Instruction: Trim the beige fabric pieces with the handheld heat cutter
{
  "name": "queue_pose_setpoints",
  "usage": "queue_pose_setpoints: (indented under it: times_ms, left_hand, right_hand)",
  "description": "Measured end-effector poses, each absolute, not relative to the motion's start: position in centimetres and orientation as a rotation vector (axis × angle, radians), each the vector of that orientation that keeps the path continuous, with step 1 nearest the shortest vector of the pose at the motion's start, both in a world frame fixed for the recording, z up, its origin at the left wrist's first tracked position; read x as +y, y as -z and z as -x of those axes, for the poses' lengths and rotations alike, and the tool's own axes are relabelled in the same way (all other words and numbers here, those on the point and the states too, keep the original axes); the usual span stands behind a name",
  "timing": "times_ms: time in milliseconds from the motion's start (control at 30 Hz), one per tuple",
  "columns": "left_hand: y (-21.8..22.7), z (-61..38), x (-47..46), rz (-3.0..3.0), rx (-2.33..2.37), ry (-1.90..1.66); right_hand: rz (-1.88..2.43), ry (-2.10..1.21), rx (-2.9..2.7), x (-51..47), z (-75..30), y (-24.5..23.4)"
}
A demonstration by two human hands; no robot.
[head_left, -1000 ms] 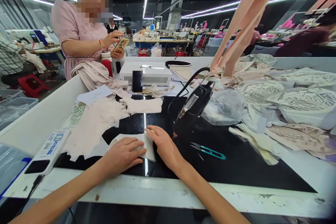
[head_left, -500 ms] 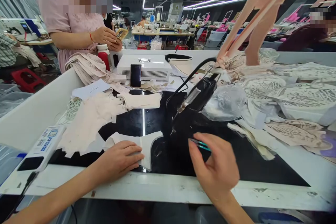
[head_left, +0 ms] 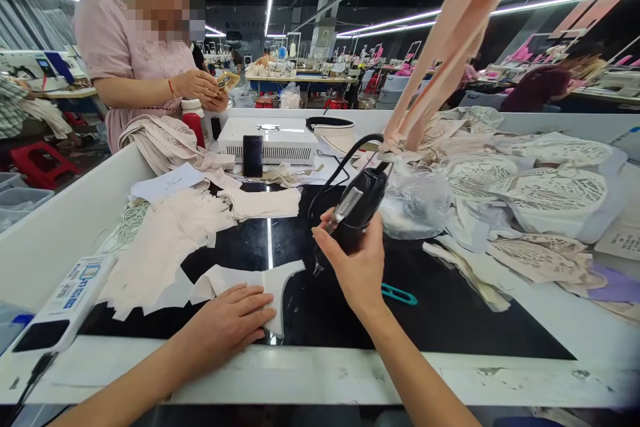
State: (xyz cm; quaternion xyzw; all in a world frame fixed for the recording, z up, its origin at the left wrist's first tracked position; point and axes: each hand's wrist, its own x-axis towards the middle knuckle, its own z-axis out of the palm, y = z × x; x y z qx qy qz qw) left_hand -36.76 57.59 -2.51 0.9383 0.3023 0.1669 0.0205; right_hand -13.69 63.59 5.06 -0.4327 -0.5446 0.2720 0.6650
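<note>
My left hand (head_left: 237,320) lies flat with fingers stretched out on a white cut fabric piece (head_left: 287,277), pressing it on the black board (head_left: 240,240). In my right hand (head_left: 361,273) is a black handheld tool (head_left: 367,190) with a silver lever and a thin metal tip pointing down. The fingers are wrapped round its body. Pink fabric strips (head_left: 443,53) tied at its top hold it from above, and a black cable runs from it. Teal tweezers (head_left: 400,294) lie on the board, partly behind my right wrist.
A fabric pile (head_left: 155,243) lies left, beside a white device (head_left: 65,307). Behind stand a phone (head_left: 253,156) and a vented white box (head_left: 270,137). A plastic bag (head_left: 415,203) and lace pieces (head_left: 555,187) fill the right. A person (head_left: 135,60) stands at the far left, holding a phone.
My right hand has let go of the teal tweezers, moved up and left, and taken hold of the black tool. My left hand stays on the fabric. The view has shifted slightly.
</note>
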Motion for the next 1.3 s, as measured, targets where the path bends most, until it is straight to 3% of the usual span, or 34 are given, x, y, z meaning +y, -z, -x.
queue_pose_setpoints:
  times_ms: [467,833,1300]
  left_hand:
    - [2.6,36.9,58.2,-2.849,1.088,-0.318]
    - [2.1,35.1,58.0,-2.89,0.848,-0.665]
    - [2.8,34.5,58.3,-2.563,0.96,-0.729]
  right_hand:
    - [0.664,-0.903,-1.187,60.4,14.5,-4.2]
    - [0.482,-1.037,-1.133,58.0,16.3,-2.8]
    - [0.444,-1.025,-1.1,58.8,17.7,-2.2]
